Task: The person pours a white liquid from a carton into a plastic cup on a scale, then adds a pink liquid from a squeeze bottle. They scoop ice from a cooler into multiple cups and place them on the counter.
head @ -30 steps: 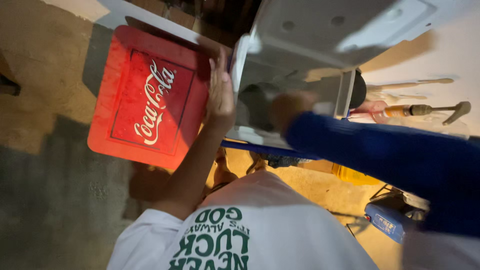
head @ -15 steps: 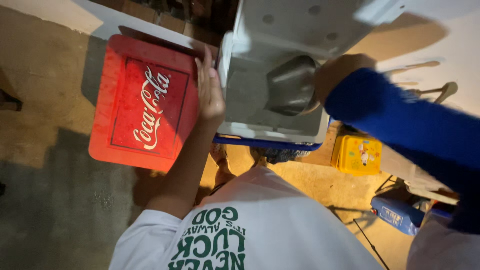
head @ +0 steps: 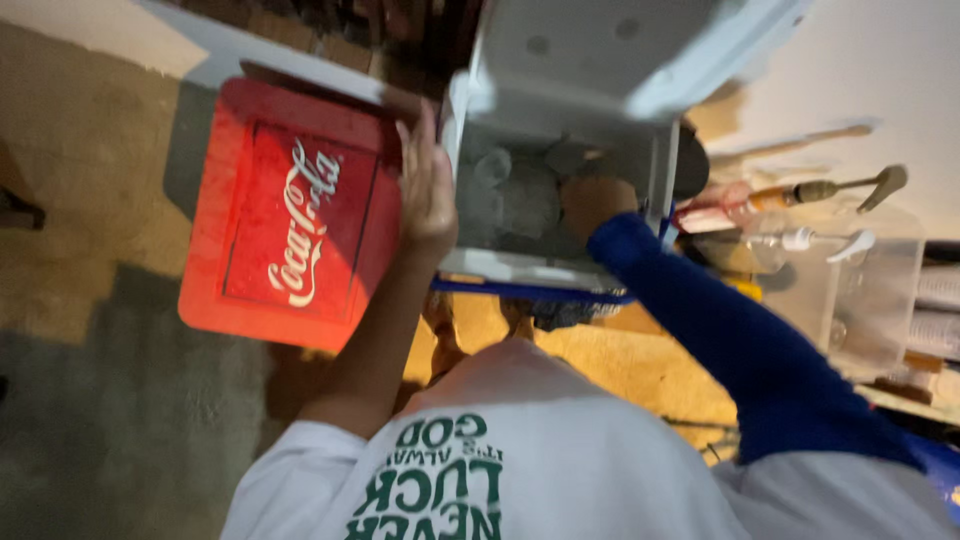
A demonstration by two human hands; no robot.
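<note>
Open white cooler (head: 560, 130), grey inside

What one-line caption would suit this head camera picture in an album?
Left hand rests on the open white cooler's edge beside a red cooler lid; right hand reaches inside.

A bare concrete floor (head: 100, 300), tan and partly shadowed, is seen below. A red cooler (head: 290, 215) and an open white cooler (head: 560, 150) are set side by side above it; their bases are hidden.
</note>
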